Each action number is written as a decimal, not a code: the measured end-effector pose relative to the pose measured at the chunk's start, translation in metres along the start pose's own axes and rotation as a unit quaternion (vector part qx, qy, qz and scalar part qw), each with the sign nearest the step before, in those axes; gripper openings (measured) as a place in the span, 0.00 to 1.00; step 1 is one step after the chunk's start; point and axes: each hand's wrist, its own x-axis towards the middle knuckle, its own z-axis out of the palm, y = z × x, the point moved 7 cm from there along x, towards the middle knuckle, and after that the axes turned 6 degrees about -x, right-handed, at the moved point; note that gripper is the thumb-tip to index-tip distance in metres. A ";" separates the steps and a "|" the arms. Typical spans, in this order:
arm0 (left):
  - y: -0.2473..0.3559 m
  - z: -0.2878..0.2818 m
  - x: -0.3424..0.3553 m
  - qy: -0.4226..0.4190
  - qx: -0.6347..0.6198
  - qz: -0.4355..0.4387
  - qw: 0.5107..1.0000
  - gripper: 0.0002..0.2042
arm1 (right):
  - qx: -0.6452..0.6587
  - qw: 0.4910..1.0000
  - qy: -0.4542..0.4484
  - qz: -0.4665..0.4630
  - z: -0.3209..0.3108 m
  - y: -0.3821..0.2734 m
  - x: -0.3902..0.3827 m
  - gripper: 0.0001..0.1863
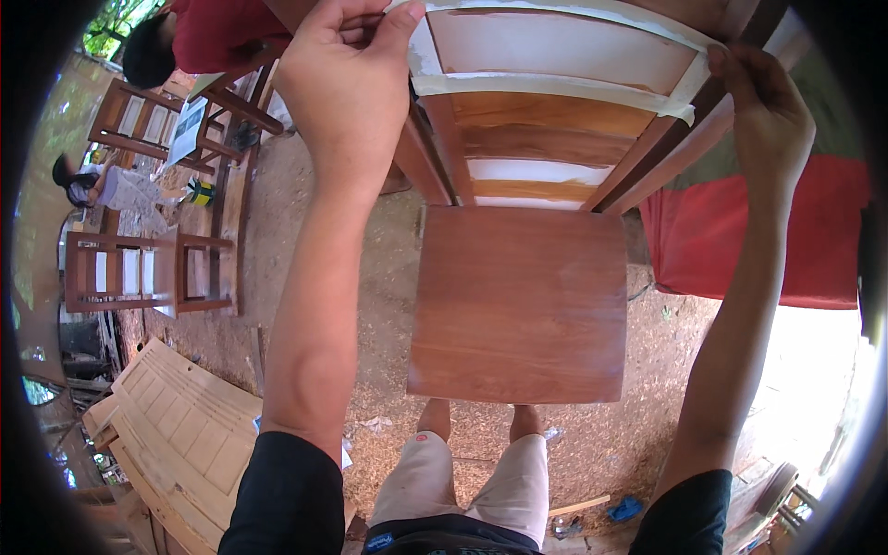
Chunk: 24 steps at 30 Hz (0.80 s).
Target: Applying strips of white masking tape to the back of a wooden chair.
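Observation:
A wooden chair stands before me, its brown seat (pixel 518 305) nearest and its slatted back rising beyond. Across the top of a white panel (pixel 555 44) in that back runs a strip of masking tape (pixel 592 11). My left hand (pixel 347 102) pinches the strip's left end, with thumb and fingers closed. At the right post, my right hand (pixel 768 120) is closed on the other end. Another tape strip (pixel 546 85) borders the panel's lower edge, and short pieces line its sides. Lower slats show brown wood with white bands.
At upper left a person in a red shirt (pixel 222 37) bends beside a wooden frame. Farther left are another person (pixel 111 185) and a similar chair (pixel 129 273). Carved wooden panels (pixel 185 416) lie at lower left. A red cloth (pixel 758 240) hangs at right; shavings cover the ground.

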 end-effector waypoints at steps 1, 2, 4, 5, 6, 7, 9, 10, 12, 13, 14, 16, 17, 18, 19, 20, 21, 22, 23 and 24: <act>-0.001 0.001 0.000 0.006 -0.014 -0.003 1.000 0.12 | 0.010 1.000 -0.010 0.000 0.001 0.002 0.000 0.09; -0.003 0.001 -0.001 0.003 -0.018 -0.004 1.000 0.12 | 0.020 1.000 -0.020 -0.001 0.002 0.004 0.001 0.09; -0.001 -0.001 -0.001 0.021 0.021 0.021 0.999 0.13 | 0.029 0.999 -0.012 0.005 0.005 0.008 0.000 0.08; 0.002 -0.001 -0.004 0.020 0.064 0.030 0.997 0.14 | 0.046 0.999 -0.007 0.010 0.005 0.009 0.000 0.08; 0.002 0.000 -0.005 0.018 0.061 0.030 0.998 0.14 | 0.044 0.999 -0.004 0.012 0.006 0.005 -0.002 0.08; 0.000 -0.001 -0.006 0.023 0.055 0.027 0.998 0.15 | 0.021 1.000 0.006 0.015 0.007 0.000 -0.005 0.08; -0.003 -0.001 -0.004 0.022 0.058 0.021 0.998 0.16 | 0.014 1.000 0.022 0.001 0.006 -0.001 -0.005 0.08; -0.003 0.000 -0.004 0.021 0.058 0.020 0.998 0.16 | 0.013 1.000 0.023 0.001 0.005 0.001 -0.005 0.08; -0.001 0.002 -0.003 0.017 0.036 0.030 0.999 0.16 | 0.026 0.999 0.025 0.012 0.005 0.001 -0.007 0.08; 0.000 0.002 -0.003 0.016 0.039 0.031 0.999 0.16 | 0.029 0.999 0.025 0.013 0.006 0.000 -0.008 0.08; 0.001 0.001 -0.004 0.014 0.057 0.036 0.998 0.15 | 0.035 0.999 0.024 0.011 0.007 -0.002 -0.009 0.08; 0.002 0.002 -0.004 0.012 0.075 0.041 0.996 0.15 | 0.039 0.999 0.025 0.008 0.007 -0.005 -0.011 0.07; 0.004 0.003 -0.004 0.016 0.072 0.056 0.996 0.15 | 0.000 0.999 0.033 0.021 0.006 -0.006 -0.011 0.07; 0.006 0.004 -0.005 0.019 0.069 0.070 0.995 0.15 | -0.041 0.998 0.041 0.034 0.003 -0.006 -0.012 0.07; 0.006 0.004 -0.004 0.018 0.067 0.071 0.995 0.15 | -0.042 0.998 0.043 0.035 0.004 -0.004 -0.011 0.07; 0.008 0.003 -0.002 0.012 0.109 0.087 0.990 0.15 | 0.011 0.999 0.049 0.004 0.006 -0.004 -0.010 0.08; 0.008 0.003 -0.001 0.007 0.147 0.102 0.984 0.16 | 0.060 0.996 0.055 -0.028 0.004 -0.005 -0.011 0.09; 0.006 0.003 -0.001 0.004 0.141 0.102 0.985 0.16 | 0.054 0.996 0.058 -0.028 0.007 -0.013 -0.015 0.09; 0.004 -0.001 -0.002 0.021 0.139 0.101 0.985 0.19 | 0.062 0.996 0.071 -0.001 0.013 -0.017 -0.020 0.06; 0.007 -0.003 -0.002 0.039 0.136 0.102 0.985 0.22 | 0.071 0.993 0.086 0.026 0.013 -0.019 -0.021 0.05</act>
